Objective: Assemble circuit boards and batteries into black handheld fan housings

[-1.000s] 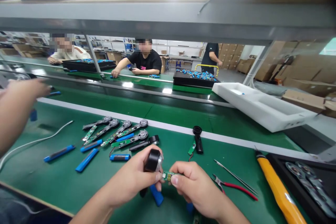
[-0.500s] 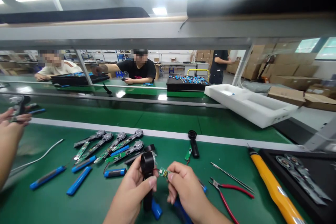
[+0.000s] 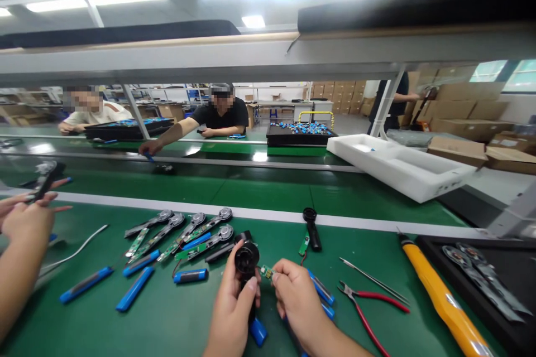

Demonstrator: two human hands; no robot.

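My left hand (image 3: 235, 301) is closed around a black handheld fan housing (image 3: 247, 258), its round head facing up. Between the fingertips of my right hand (image 3: 299, 295) is a small green circuit board (image 3: 267, 273), just right of the fan head. Below the housing lies a blue battery (image 3: 258, 332). More blue batteries (image 3: 321, 288) lie partly behind my right hand. Several opened fan halves with circuit boards (image 3: 196, 228) rest left of my hands. Another black fan housing (image 3: 310, 228) lies farther off, with a board wired beside it.
Red-handled cutters (image 3: 355, 294), metal tweezers (image 3: 374, 280) and a yellow electric screwdriver (image 3: 444, 298) lie at right beside a black tray (image 3: 427, 245). A white foam tray (image 3: 419, 189) stands behind. At left, a co-worker's hands (image 3: 31, 217) hold a fan part. Across the line, a person (image 3: 221, 114) reaches over.
My left hand has turned the fan housing so its round head faces me more. The person across has stretched an arm onto the line. Another person at the back has moved right.
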